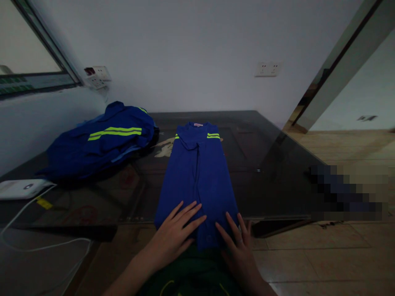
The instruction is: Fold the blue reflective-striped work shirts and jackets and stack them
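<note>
On the dark table (262, 189), the folded blue garment (212, 176) lies lengthwise with its collar toward the wall (185, 53) and its lower end reaching past the near edge, so a tug on that unsupported cloth could probably drag it off line, or uneven pressure rumple it. The left hand (174, 232) and right hand (237, 248) rest on this lower end, fingers spread, gripping nothing. A loose blue heap (92, 152) crowds the table's left side, likely limiting room there, with a white device (23, 189) and thin cable (23, 216) nearer the left corner.
</note>
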